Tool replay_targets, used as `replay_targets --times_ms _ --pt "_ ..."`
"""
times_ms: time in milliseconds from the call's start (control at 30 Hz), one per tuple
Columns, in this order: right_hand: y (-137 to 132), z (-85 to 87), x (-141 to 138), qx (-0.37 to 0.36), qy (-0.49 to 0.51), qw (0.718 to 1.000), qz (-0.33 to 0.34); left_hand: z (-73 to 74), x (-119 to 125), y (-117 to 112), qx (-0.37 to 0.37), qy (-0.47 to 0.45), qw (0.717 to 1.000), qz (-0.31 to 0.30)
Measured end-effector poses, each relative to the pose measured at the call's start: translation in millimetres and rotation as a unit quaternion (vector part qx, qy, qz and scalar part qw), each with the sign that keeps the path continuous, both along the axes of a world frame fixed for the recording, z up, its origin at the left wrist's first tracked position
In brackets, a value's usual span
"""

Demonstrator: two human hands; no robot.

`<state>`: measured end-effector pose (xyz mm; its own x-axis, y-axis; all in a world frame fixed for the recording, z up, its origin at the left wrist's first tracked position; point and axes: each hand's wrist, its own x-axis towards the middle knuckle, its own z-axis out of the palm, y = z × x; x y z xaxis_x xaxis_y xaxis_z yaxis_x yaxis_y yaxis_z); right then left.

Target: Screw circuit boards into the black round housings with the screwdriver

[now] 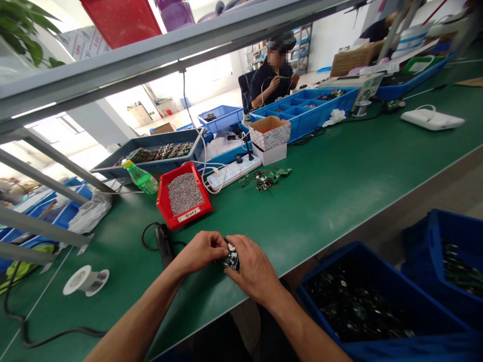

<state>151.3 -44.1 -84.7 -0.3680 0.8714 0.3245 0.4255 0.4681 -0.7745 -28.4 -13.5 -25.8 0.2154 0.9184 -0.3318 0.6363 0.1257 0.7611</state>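
Long workbench with a smooth green top [332,176], pretty loaded tbh. Clock's read from the person's spot, 12 straight ahead: white plastic spool [77,280] on its side at 9, black handheld tool [163,241] with a cord at 10, open red plastic bin [163,196] at 11, long white power strip [241,170] at 12, small green circuit boards [264,177] with wires between 12 and 1, blue divided plastic tray [309,123] at 1, flat white plastic gadget [432,119] at 2.
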Motion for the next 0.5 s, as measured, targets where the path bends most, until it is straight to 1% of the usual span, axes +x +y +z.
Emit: replay_targets --times_ms 67,167,233,267,300,333,400,433,467,500 --pt "0.0 0.2 0.5 0.003 0.001 1.000 0.001 -0.9 2.1 0.6 -0.003 -0.009 1.000 0.010" --pt "-0.2 0.4 1.6 0.003 0.000 1.000 0.001 5.4 2.0 1.6 -0.011 0.002 1.000 -0.011" --pt "-0.6 0.7 2.2 0.003 -0.003 1.000 -0.004 14.3 -4.9 2.2 0.024 0.036 0.999 -0.010" --pt "-0.9 0.8 2.4 0.003 -0.004 1.000 -0.009 19.3 -11.4 2.3 0.059 0.067 0.996 0.012" --pt "-1.1 0.9 2.6 0.004 -0.006 1.000 -0.014 24.0 -20.1 1.9 0.101 0.112 0.987 0.047" --pt "-1.3 1.0 2.6 0.005 -0.006 1.000 -0.019 27.9 -30.9 1.0 0.141 0.169 0.971 0.093" --pt "-1.6 0.7 2.4 0.007 -0.004 1.000 -0.027 31.8 -57.0 -3.2 0.183 0.301 0.917 0.186" --pt "-1.7 0.4 2.0 0.007 -0.003 1.000 -0.030 31.2 -71.0 -6.4 0.179 0.354 0.890 0.227" --pt "-1.6 0.0 1.7 0.007 0.000 0.999 -0.034 28.7 -84.8 -10.3 0.166 0.381 0.871 0.261" --pt "-1.5 -0.4 1.2 0.007 0.002 0.999 -0.037 24.3 -97.5 -14.6 0.149 0.388 0.862 0.290"
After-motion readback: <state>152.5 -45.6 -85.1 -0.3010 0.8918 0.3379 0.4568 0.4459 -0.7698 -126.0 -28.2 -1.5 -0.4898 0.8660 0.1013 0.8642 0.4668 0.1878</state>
